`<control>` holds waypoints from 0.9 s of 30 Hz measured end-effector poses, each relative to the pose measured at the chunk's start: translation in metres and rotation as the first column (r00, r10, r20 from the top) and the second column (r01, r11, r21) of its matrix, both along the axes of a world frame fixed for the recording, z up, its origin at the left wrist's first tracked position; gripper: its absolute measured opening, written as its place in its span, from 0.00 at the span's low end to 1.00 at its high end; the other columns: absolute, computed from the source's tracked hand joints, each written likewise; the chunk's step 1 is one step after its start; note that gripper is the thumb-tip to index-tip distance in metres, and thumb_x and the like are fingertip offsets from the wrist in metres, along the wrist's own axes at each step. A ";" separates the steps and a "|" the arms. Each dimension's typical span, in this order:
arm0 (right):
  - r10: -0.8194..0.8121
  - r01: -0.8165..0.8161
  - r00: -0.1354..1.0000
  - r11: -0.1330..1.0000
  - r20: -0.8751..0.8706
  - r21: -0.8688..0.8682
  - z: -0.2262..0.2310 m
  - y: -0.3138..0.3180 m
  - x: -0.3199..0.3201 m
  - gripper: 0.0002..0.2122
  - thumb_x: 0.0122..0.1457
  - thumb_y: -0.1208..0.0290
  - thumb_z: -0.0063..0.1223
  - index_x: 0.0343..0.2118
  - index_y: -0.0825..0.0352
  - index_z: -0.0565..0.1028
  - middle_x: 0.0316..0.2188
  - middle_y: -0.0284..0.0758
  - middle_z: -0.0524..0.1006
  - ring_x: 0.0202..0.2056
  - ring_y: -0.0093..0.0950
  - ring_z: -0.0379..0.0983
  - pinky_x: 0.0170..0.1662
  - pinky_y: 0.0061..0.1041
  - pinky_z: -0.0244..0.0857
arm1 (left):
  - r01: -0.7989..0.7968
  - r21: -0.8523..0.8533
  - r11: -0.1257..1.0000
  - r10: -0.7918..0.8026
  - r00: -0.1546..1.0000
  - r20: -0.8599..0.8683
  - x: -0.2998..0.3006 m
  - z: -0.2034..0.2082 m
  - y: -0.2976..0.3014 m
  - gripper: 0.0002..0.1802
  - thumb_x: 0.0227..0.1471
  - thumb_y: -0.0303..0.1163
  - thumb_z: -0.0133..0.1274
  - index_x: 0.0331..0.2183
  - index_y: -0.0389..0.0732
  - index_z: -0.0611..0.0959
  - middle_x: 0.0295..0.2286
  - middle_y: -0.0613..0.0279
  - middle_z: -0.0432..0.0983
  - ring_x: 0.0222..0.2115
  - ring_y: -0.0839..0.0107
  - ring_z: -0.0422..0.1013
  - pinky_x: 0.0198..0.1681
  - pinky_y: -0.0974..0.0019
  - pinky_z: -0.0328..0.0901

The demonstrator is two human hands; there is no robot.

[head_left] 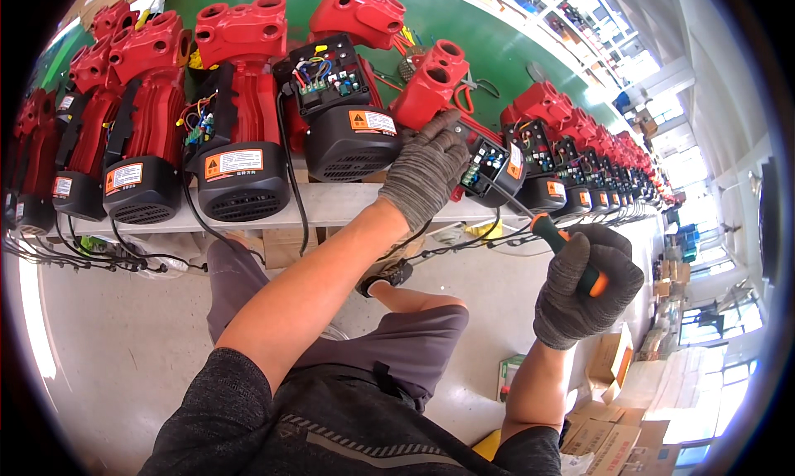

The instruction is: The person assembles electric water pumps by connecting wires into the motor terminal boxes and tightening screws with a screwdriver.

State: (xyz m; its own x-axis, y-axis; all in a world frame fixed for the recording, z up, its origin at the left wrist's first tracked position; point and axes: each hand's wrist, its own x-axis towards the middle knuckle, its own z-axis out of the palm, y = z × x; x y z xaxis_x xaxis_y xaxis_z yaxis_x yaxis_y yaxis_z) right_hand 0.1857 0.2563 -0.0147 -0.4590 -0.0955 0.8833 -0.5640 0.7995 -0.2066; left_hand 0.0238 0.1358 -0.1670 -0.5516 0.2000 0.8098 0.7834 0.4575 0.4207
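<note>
My left hand (pixel 428 171), in a grey knit glove, presses on the red body of a pump (pixel 435 83), close to its black wiring box (pixel 489 168). The box has no lid on, and terminals and a circuit board show inside. In my right hand (pixel 590 284), also gloved, is a screwdriver (pixel 550 232) with a dark green and orange handle. The fingers wrap round the handle, and its shaft slants up and left to the wiring box. The exact spot where the tip meets the box is too small to make out.
Red and black pumps stand in a long row, like this pump (pixel 240 103) on the left and this one (pixel 542 157) on the right. Red-handled pliers (pixel 465 98) lie on the green bench top (pixel 489 50). Black cables hang off the front edge. Cardboard boxes (pixel 609 439) sit at lower right.
</note>
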 end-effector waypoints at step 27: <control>0.008 -0.012 0.999 0.997 0.046 0.075 -0.001 0.001 -0.002 0.09 0.62 0.80 0.58 0.38 0.66 0.66 0.34 0.43 0.77 0.34 0.30 0.75 0.40 0.30 0.72 | -0.027 -0.012 1.000 0.027 0.998 0.060 0.002 0.006 -0.002 0.17 0.42 0.18 0.61 0.39 0.35 0.82 0.37 0.62 0.78 0.51 0.63 0.70 0.65 0.63 0.59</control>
State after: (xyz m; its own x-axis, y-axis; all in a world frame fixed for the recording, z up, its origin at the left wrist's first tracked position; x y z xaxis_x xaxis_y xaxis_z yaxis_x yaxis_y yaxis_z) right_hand 0.1836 0.2577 -0.0154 -0.4978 -0.1660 0.8513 -0.5631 0.8083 -0.1717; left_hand 0.0260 0.1340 -0.1612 -0.6049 0.1931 0.7725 0.7439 0.4831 0.4617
